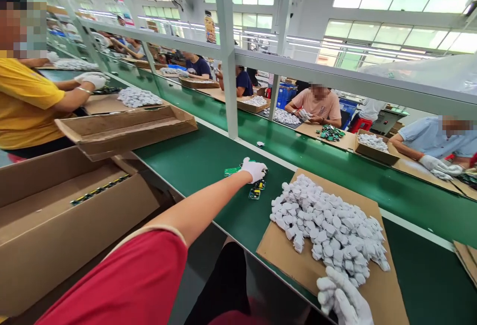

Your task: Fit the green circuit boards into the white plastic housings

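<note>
White plastic casings [330,228] lie heaped on a cardboard sheet [387,295], at whose near edge the gloved right hand [345,300] curls around a few of them, while beyond its far-left corner the gloved left hand [254,169] rests loosely spread on green circuit boards [255,191] on the green conveyor belt [201,161].

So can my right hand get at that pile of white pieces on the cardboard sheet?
Probably yes: the right hand rests on the cardboard sheet at the near edge of the pile of white pieces, with nothing between them.
</note>
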Available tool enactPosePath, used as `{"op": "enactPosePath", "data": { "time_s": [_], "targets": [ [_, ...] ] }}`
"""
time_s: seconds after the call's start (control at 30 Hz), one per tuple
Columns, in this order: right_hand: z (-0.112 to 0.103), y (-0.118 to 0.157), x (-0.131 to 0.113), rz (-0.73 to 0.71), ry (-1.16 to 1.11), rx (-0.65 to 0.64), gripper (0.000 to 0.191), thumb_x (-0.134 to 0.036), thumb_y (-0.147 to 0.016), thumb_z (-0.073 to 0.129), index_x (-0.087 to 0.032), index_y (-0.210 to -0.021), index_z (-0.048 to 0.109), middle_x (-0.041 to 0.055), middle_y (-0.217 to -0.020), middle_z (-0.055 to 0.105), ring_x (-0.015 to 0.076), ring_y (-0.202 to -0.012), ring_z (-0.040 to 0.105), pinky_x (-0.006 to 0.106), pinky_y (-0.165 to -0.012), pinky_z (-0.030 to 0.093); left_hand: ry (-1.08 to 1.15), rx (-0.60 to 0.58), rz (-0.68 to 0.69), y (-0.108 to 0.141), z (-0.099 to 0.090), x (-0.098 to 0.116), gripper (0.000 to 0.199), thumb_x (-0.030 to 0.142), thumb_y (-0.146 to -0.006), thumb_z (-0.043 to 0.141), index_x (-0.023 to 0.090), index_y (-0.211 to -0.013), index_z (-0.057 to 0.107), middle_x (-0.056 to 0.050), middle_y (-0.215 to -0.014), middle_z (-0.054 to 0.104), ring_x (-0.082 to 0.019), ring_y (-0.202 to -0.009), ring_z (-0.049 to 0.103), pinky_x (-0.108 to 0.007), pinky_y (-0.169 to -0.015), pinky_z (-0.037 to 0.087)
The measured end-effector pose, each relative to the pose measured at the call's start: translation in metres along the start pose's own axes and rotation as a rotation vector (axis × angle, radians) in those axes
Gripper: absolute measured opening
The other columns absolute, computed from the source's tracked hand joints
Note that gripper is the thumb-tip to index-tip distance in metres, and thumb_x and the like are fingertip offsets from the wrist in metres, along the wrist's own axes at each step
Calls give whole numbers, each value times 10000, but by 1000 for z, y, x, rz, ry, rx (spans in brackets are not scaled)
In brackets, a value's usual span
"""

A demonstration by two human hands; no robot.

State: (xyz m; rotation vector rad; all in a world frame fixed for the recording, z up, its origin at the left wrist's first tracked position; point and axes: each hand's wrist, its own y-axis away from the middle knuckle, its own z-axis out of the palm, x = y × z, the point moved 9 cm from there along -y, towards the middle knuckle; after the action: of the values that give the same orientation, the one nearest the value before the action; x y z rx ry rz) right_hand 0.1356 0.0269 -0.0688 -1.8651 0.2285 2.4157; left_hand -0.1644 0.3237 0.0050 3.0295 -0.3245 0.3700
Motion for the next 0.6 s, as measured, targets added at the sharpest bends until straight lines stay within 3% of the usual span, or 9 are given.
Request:
{"op": "enactPosePath", "data": {
  "time_s": [0.13, 0.23, 0.3, 0.37, 0.43, 0.53, 0.6],
  "targets": [
    [10, 1, -3, -12, -6, -90, 304, -374, -793, 639, -201, -1043, 648, 97, -844, 713, 183, -608, 640, 313, -508, 517, 143, 146, 8, 12, -14, 14, 243, 261, -838, 497, 202, -1039, 619, -62, -1092, 650, -246, -1108, 530, -488, -1019, 273],
    [14, 4, -7, -32, -6, -103, 319, -401, -795, 630, -181, -1026, 640, 94, -832, 714, 174, -608, 644, 300, -511, 512, 306, 241, 60, 34, -23, 35, 388, 300, -854, 407, 148, -1187, 535, -103, -1266, 555, -246, -1217, 441, -393, -1025, 313],
    [14, 9, -11, -53, 31, -89, 330, -423, -790, 626, -164, -994, 647, 89, -785, 714, 172, -578, 640, 309, -512, 517, 506, 233, 107, 62, -21, 56, 434, 339, -867, 361, 127, -1223, 493, -100, -1246, 567, -222, -1150, 510, -347, -951, 413],
    [2, 14, -20, -95, 127, -17, 315, -416, -803, 608, -158, -979, 653, 75, -730, 706, 169, -560, 630, 324, -532, 528, 1192, 62, 129, 98, -3, 81, 410, 370, -832, 453, 121, -1149, 530, -104, -1150, 616, -236, -1029, 594, -368, -865, 480],
    [-24, 19, -38, -194, 324, 162, 281, -384, -808, 606, -169, -980, 658, 66, -751, 699, 175, -605, 629, 344, -596, 538, 1630, -212, 46, 139, 28, 114, 346, 345, -775, 579, 150, -1062, 573, -90, -1056, 653, -226, -902, 649, -346, -768, 520],
    [-60, 21, -75, -385, 785, 456, 262, -354, -804, 598, -184, -993, 662, 88, -920, 674, 196, -744, 620, 360, -713, 518, 1881, -577, -131, 195, 77, 161, 282, 282, -758, 635, 152, -1004, 588, -97, -985, 672, -186, -747, 675, -240, -577, 513],
    [-69, 12, -85, -418, 1047, 509, 325, -380, -802, 580, -166, -1035, 651, 109, -966, 641, 200, -746, 601, 345, -674, 508, 1939, -727, -198, 218, 103, 184, 253, 275, -769, 633, 135, -973, 583, -119, -985, 673, -159, -686, 673, -202, -529, 495]
  ]
}}
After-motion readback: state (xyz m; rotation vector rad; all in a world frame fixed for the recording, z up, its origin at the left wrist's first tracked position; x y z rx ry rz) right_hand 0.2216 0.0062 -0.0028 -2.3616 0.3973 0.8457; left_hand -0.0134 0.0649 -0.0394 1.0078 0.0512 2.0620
